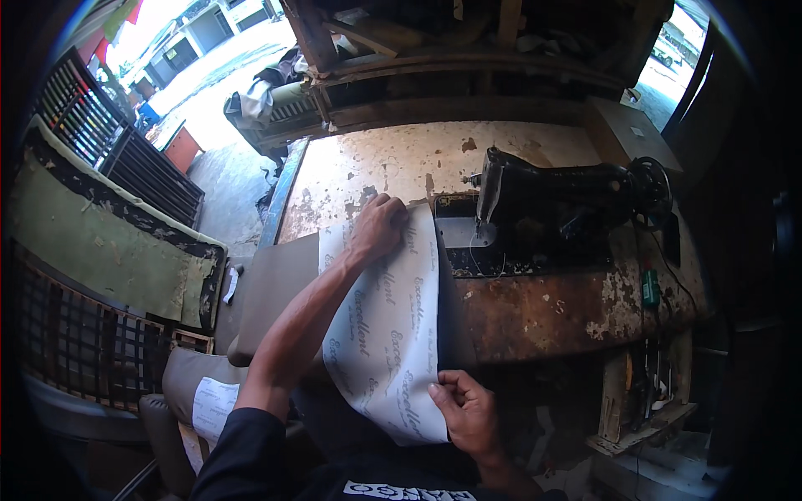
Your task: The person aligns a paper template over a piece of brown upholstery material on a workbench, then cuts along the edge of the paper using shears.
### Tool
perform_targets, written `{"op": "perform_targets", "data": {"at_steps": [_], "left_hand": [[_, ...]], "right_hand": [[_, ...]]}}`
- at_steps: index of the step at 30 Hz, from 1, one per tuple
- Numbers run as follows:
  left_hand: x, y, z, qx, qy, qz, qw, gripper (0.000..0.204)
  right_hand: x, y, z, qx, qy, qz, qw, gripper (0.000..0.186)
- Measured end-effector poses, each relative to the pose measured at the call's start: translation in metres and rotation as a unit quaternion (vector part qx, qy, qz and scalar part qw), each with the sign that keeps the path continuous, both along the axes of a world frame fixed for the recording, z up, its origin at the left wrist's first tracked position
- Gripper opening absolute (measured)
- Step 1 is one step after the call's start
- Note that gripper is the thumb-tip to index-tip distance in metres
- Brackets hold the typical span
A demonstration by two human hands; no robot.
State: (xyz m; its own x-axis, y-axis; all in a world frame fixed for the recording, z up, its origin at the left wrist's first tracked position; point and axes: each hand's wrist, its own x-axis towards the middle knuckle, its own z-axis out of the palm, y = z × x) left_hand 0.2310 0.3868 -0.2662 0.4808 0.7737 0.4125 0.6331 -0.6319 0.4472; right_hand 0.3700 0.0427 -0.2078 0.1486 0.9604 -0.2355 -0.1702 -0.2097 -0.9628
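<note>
A sheet of upholstery vinyl (386, 326) runs from the sewing table down toward my lap. Its white backing, covered in grey printed script, faces up, and a grey-brown face (280, 280) shows on the left. My left hand (380, 227) has its fingers curled over the sheet's far end on the tabletop. Nearer to me, my right hand (469, 411) pinches the right edge of the sheet between thumb and fingers. A black sewing machine (560, 196) stands just right of the sheet; a pale thread hangs at its needle end.
The worn wooden tabletop (526, 313) has peeling patches. A green bottle-like item (650, 288) hangs at its right side. A cardboard box (626, 134) sits behind the machine. On the left are a green padded panel (109, 225) and more vinyl (188, 380). A wooden rack (468, 71) stands beyond.
</note>
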Motion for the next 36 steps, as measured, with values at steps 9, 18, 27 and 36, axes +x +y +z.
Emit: {"op": "perform_targets", "data": {"at_steps": [9, 18, 27, 36], "left_hand": [[-0.003, 0.016, 0.004, -0.078, 0.041, 0.113, 0.99, 0.019], [-0.002, 0.02, 0.001, -0.069, 0.035, 0.115, 0.99, 0.019], [0.004, 0.005, -0.007, 0.009, -0.01, 0.12, 0.993, 0.016], [-0.003, 0.006, -0.007, 0.006, -0.019, 0.107, 0.994, 0.02]], "right_hand": [[0.048, 0.018, -0.024, -0.047, -0.107, -0.002, 0.993, 0.016], [0.059, 0.024, -0.035, -0.041, -0.13, 0.01, 0.991, 0.022], [0.064, 0.023, -0.075, 0.007, -0.106, -0.036, 0.994, 0.019], [0.062, 0.021, -0.079, 0.017, -0.123, -0.051, 0.991, 0.02]]}}
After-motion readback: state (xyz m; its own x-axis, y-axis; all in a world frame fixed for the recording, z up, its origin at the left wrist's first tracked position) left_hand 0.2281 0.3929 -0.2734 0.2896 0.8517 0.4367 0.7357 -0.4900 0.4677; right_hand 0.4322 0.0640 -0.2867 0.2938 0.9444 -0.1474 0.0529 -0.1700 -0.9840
